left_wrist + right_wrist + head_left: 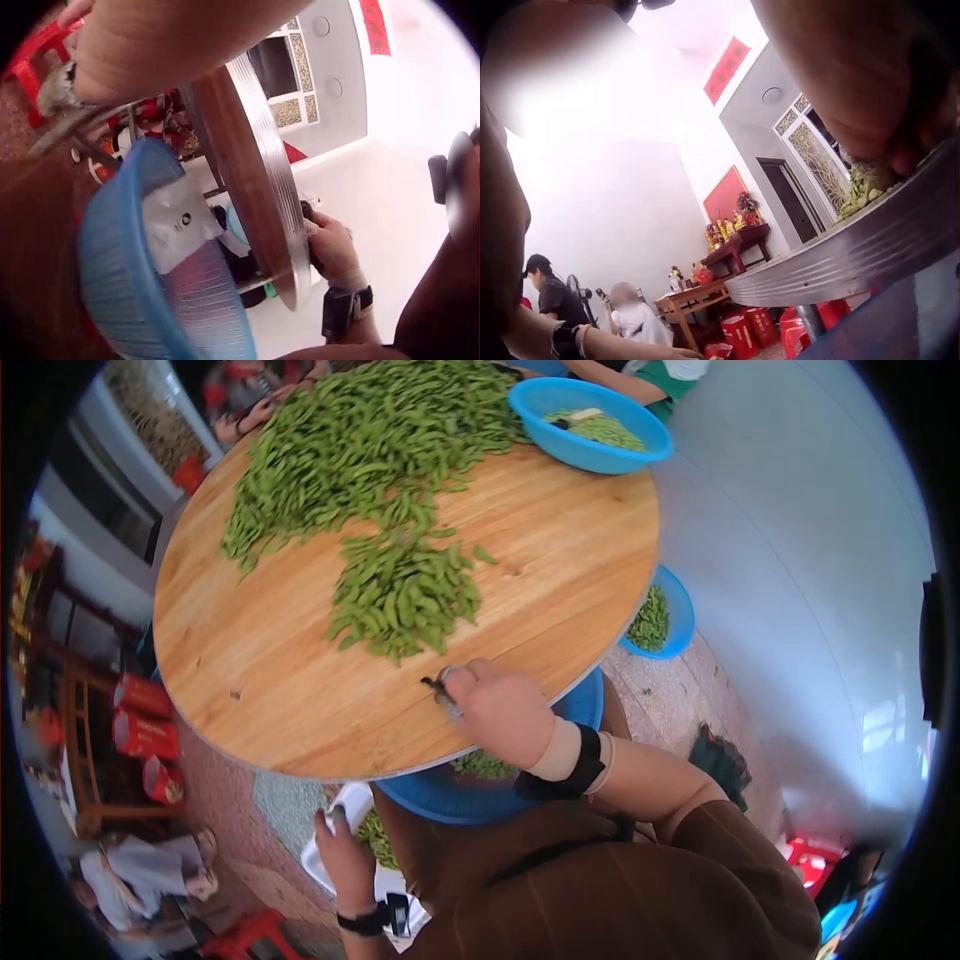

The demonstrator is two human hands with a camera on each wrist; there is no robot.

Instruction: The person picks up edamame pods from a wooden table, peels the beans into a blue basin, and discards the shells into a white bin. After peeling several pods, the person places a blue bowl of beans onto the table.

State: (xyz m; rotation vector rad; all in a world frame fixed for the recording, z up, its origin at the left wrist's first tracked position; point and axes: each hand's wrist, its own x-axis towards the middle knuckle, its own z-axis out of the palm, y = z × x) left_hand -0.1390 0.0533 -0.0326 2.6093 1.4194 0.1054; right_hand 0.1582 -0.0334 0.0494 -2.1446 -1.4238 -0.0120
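Note:
Near the front edge of a round wooden table, my right hand has its fingers down at the wood. A grey wrapping with a dark tip shows at those fingers; I cannot tell whether they hold anything. A small pile of green bean pods lies just beyond this hand. Lower down, my left hand hangs over a white container with green pods or shells in it. Its fingers look fairly straight, with grey coverings at the tips. Between the hands, a blue basin containing green beans sits partly under the tabletop.
A large heap of pods covers the table's far side. A blue bowl with pale beans stands at the far right edge. Another blue basin stands low on the right. Other people sit around; red bins stand left.

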